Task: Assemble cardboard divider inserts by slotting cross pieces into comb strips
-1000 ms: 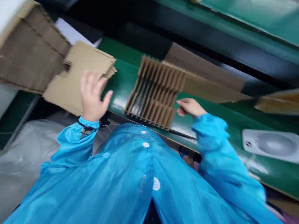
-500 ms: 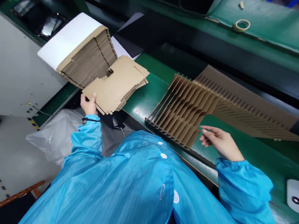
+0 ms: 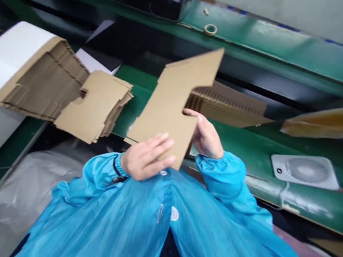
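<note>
Between my hands is a flat brown cardboard divider [image 3: 171, 96] with a notch in its right side, tilted up over the bench. My left hand [image 3: 148, 156] lies on its lower left part, fingers across the front and thumb hidden. My right hand [image 3: 207, 135] grips the divider at the notch, its index finger along the edge. Behind the divider, a slotted cardboard grid [image 3: 196, 102] is mostly hidden. To the left lies a stack of similar cardboard dividers [image 3: 92, 101], against more pieces packed in a white-sided bundle [image 3: 18, 53].
A small white fan [image 3: 304, 171] with a cable lies on the green bench [image 3: 248, 147] at right. A tape roll [image 3: 210, 29] sits on the back shelf. Clear plastic bagging [image 3: 34, 184] hangs at lower left. A yellowish sheet [image 3: 325, 122] is at far right.
My left hand has brought a cardboard divider from the stack to the middle. My right hand has left the grid's edge and taken hold of the divider. The view has turned right.
</note>
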A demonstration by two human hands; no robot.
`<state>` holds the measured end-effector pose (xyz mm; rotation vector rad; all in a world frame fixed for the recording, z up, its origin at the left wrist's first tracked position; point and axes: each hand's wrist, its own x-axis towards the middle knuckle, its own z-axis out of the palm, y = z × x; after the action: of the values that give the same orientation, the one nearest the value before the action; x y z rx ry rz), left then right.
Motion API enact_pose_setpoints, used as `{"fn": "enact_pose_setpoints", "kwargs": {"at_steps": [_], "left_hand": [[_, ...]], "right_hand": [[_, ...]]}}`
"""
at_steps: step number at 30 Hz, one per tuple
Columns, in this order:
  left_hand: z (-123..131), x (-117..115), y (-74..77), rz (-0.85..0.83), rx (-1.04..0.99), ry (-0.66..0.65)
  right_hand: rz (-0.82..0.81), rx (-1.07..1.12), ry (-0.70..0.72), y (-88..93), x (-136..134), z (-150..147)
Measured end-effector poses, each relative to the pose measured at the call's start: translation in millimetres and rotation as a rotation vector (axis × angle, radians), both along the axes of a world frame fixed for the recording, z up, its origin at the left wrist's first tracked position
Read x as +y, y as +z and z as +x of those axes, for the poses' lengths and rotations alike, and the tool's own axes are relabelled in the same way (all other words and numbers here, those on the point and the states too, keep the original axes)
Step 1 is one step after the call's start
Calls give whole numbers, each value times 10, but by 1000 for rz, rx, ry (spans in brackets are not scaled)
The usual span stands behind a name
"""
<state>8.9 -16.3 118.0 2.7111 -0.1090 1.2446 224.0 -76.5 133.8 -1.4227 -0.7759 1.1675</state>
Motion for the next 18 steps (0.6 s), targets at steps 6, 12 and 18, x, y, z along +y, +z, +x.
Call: {"fn": "enact_pose_setpoints", "kwargs": {"at_steps": [6, 12, 18], "left_hand": [[591, -166, -252, 25, -38, -317], [899, -229, -704, -100, 135, -253], [1068, -226, -1098, -140, 594, -62]], "right_hand": [[-19, -65, -251, -24, -256, 302], [-301, -218, -172, 261, -635, 1167], [-443, -318, -97, 270, -387, 1451]]}}
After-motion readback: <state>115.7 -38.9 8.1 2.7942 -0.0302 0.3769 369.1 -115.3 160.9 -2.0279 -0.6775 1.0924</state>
